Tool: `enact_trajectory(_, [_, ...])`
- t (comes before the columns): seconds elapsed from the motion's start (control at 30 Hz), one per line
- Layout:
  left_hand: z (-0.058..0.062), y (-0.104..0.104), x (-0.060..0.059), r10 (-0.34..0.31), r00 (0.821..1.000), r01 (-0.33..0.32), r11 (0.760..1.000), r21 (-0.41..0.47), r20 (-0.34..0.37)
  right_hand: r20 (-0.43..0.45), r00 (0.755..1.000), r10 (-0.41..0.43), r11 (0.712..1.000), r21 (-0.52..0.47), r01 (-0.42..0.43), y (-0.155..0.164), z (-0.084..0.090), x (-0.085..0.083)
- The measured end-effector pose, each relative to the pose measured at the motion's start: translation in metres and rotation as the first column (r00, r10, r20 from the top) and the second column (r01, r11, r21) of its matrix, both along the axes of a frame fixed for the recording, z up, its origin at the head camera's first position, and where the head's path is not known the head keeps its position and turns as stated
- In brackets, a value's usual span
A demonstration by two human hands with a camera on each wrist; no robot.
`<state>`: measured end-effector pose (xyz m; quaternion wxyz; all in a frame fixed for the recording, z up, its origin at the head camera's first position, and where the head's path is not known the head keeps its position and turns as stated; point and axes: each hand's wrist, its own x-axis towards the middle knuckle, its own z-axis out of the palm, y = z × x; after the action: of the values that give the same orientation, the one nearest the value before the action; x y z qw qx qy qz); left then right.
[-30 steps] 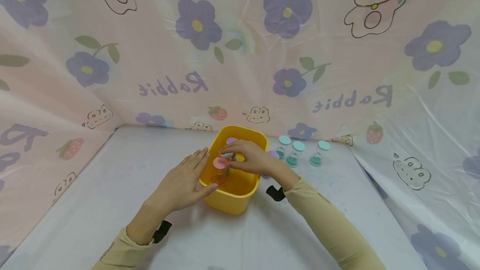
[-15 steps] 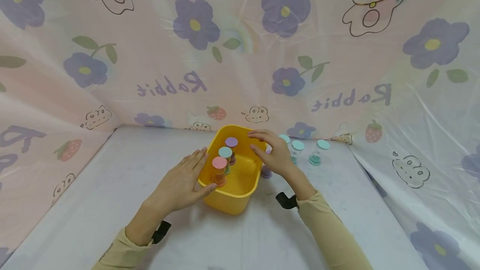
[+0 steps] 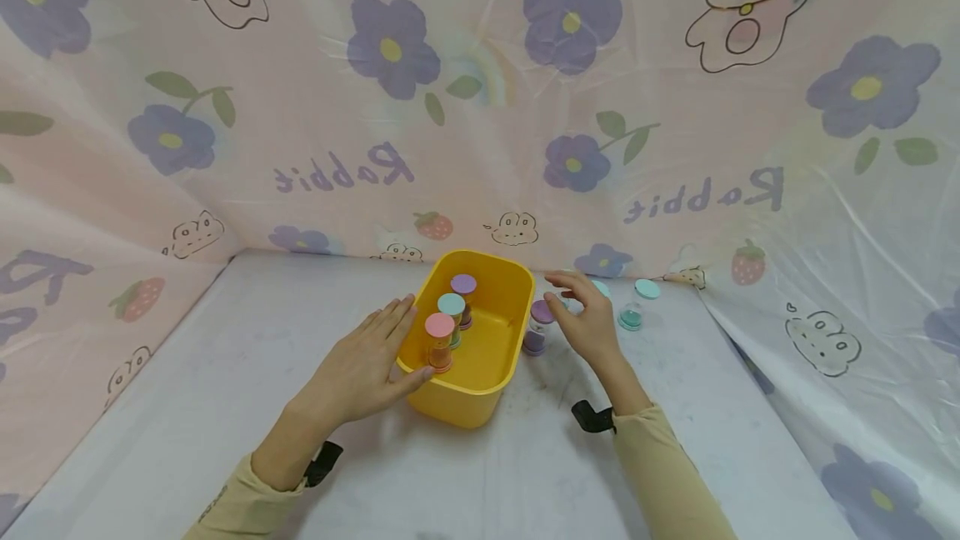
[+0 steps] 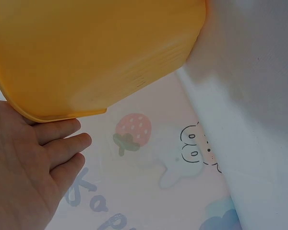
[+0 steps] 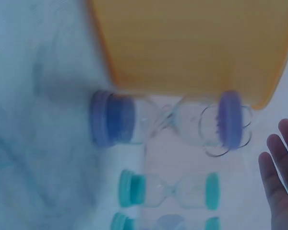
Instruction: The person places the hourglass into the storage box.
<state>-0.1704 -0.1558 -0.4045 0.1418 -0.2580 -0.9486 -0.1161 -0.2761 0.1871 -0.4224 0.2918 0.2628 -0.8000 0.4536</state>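
My left hand (image 3: 363,369) lies with straight fingers against the left rim of a yellow bin (image 3: 457,408); in the left wrist view its fingers (image 4: 62,146) touch the bin's edge. Inside the bin stand a pink hourglass (image 3: 440,327), a mint hourglass (image 3: 451,304) and a purple hourglass (image 3: 463,284). Another purple hourglass (image 3: 537,332) is upright just outside the bin's right wall. My right hand (image 3: 588,319) hovers right of it, fingers loosely bent and holding nothing. In the right wrist view, a gap separates the fingers (image 5: 271,177) from that outer purple hourglass (image 5: 119,120).
Behind the right hand stand mint hourglasses, partly hidden; one mint hourglass (image 3: 632,319) is visible farther right. A white cloth covers the table (image 3: 525,473). A printed curtain (image 3: 480,123) rises at the back and sides.
My right hand has come out of the bin and moved right, past the outer purple hourglass. Hourglasses inside the bin are now uncovered. The left hand stays at the rim.
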Motion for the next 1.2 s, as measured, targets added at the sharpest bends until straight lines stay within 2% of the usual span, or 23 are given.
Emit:
enact_trajectory(0.17, [0.0,0.0,0.0,0.003,1.0,-0.003,1.0,0.001,0.003,0.087,0.996,0.0,1.0,0.021,-0.002,0.006,-0.013,0.0])
enact_trajectory(0.3, [0.001,0.0,0.0,0.0,1.0,0.0,1.0,0.006,0.004,0.185,0.982,0.021,0.998,0.054,-0.032,0.011,-0.021,0.0])
enact_trajectory(0.4, [0.001,0.001,0.001,0.001,1.0,-0.001,1.0,0.007,0.006,0.226,0.974,0.027,0.997,0.07,-0.044,0.014,-0.026,-0.001])
enact_trajectory(0.7, [0.002,0.001,0.001,0.005,1.0,-0.005,1.0,0.007,0.016,0.235,0.971,0.032,0.992,0.11,-0.06,0.014,-0.035,-0.004])
enact_trajectory(0.93, [0.001,0.0,0.001,0.003,1.0,-0.003,1.0,0.007,0.011,0.261,0.963,0.065,0.991,0.094,-0.093,0.015,-0.036,-0.004])
enact_trajectory(1.2, [0.0,0.0,0.001,-0.003,1.0,0.003,1.0,0.006,0.008,0.263,0.963,0.063,0.992,0.085,-0.088,0.013,-0.037,-0.004])
